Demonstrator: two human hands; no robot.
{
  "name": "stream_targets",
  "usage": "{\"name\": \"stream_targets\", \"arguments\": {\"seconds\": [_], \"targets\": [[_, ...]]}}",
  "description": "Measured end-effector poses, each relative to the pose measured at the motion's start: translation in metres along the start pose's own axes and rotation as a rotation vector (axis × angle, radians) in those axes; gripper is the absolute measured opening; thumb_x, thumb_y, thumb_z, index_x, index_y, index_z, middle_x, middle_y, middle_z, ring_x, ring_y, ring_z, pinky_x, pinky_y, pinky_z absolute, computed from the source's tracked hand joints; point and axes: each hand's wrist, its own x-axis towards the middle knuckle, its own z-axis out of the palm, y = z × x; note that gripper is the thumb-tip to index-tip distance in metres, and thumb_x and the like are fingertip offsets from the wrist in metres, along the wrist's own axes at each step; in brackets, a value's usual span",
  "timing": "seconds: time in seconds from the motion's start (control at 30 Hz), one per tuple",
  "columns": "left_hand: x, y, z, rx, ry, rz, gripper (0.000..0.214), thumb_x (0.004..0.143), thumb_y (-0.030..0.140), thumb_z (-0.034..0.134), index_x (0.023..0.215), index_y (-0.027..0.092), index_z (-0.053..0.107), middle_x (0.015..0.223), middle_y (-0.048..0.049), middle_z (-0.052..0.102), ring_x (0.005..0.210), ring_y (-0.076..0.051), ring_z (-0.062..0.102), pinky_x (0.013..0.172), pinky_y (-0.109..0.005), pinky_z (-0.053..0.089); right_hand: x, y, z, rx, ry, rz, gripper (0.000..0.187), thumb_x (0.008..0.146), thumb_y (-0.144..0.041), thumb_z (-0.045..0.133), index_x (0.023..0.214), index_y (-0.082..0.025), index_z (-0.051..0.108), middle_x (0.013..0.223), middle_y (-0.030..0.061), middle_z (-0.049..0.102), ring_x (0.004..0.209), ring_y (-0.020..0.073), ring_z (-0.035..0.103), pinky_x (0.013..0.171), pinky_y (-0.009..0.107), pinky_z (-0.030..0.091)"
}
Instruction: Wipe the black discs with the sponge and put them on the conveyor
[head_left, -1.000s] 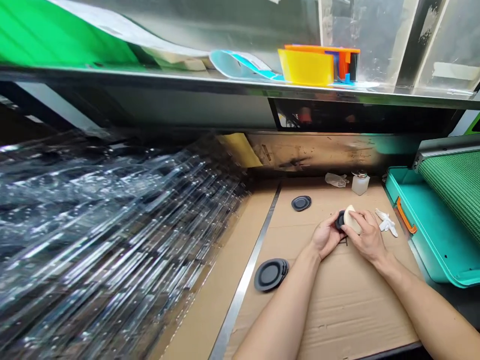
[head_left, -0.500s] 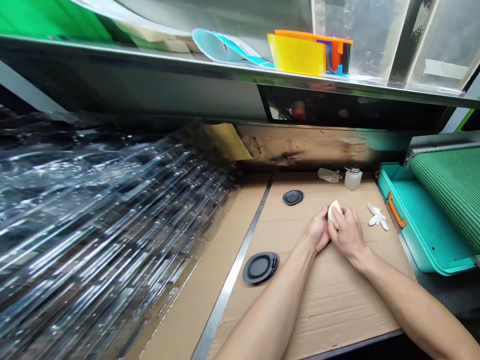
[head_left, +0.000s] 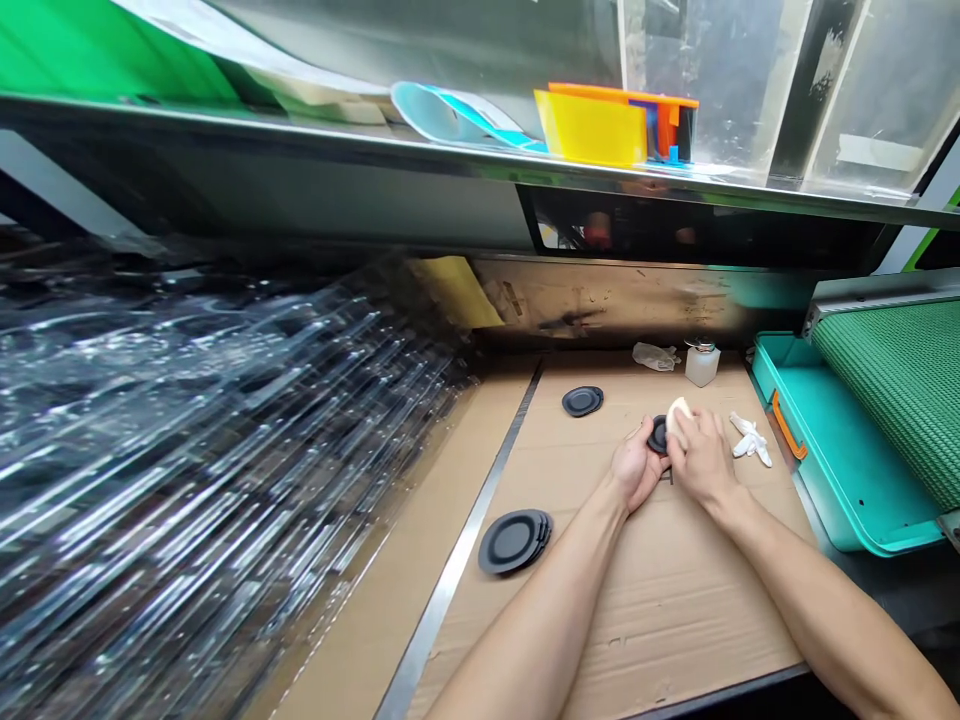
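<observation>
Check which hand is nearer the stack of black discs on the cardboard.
Left. The left hand sits up and to the right of the stack of black discs; the right hand lies farther right, beyond the left.

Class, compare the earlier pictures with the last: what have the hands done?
The right hand has moved the pale pad over the black disc, held in the left hand; nothing was let go. The large black disc stack, the small stack and the bottle stayed put.

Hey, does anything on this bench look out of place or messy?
Yes: a crumpled white glove lies loose on the cardboard beside the teal tray, bunched up rather than laid flat or put away.
</observation>
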Motion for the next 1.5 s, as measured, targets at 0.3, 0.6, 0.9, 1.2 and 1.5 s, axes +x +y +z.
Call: {"name": "stream_targets", "arguments": {"seconds": [0.3, 0.6, 0.9, 1.2, 1.5], "targets": [[0.000, -0.004, 0.000, 0.051, 0.009, 0.026, 0.027, 0.102, 0.033, 0.052, 0.109, 0.012, 0.068, 0.112, -0.0156, 0.074, 0.106, -0.025, 0.071, 0.098, -0.047, 0.057, 0.011, 0.029, -0.005, 0.135, 0.041, 0.097, 0.046, 0.090, -0.030, 0.059, 0.134, -0.018, 0.061, 0.121, 0.0141, 0.060, 0.113, 0.0271, 0.057, 0.101, 0.043, 0.047], [0.001, 0.002, 0.004, -0.032, 0.078, 0.041, 0.029, 0.104, 0.031, 0.046, 0.112, 0.012, 0.066, 0.112, -0.0150, 0.073, 0.109, -0.024, 0.069, 0.097, -0.042, 0.057, 0.006, 0.030, -0.024, 0.458, -0.214, 0.232, 0.039, 0.086, -0.039, 0.064, 0.121, -0.021, 0.061, 0.089, 0.0033, 0.071, 0.082, 0.0217, 0.067, 0.077, 0.034, 0.052], [0.002, -0.010, 0.001, 0.059, -0.010, 0.114, 0.028, 0.101, 0.031, 0.052, 0.113, 0.011, 0.066, 0.107, -0.0155, 0.074, 0.105, -0.025, 0.071, 0.096, -0.040, 0.056, 0.009, 0.019, -0.003, 0.686, -0.160, 0.320, 0.030, 0.087, -0.042, 0.062, 0.105, -0.019, 0.067, 0.084, 0.0026, 0.074, 0.077, 0.0181, 0.068, 0.068, 0.027, 0.052], [0.001, -0.007, 0.001, 0.036, -0.008, 0.048, 0.027, 0.102, 0.031, 0.050, 0.102, 0.011, 0.068, 0.106, -0.0163, 0.074, 0.102, -0.026, 0.072, 0.096, -0.046, 0.057, 0.013, 0.027, -0.022, 0.481, -0.291, 0.185, 0.024, 0.087, -0.035, 0.064, 0.103, -0.021, 0.076, 0.093, 0.0037, 0.077, 0.084, 0.0204, 0.071, 0.078, 0.031, 0.054], [0.004, -0.009, -0.003, 0.011, 0.006, 0.032, 0.025, 0.102, 0.030, 0.050, 0.102, 0.011, 0.067, 0.106, -0.0160, 0.074, 0.102, -0.025, 0.072, 0.096, -0.042, 0.058, 0.021, 0.014, -0.027, 0.362, -0.290, 0.073, 0.018, 0.090, -0.029, 0.063, 0.102, -0.026, 0.077, 0.101, 0.0023, 0.079, 0.095, 0.0227, 0.073, 0.087, 0.032, 0.054]]}}
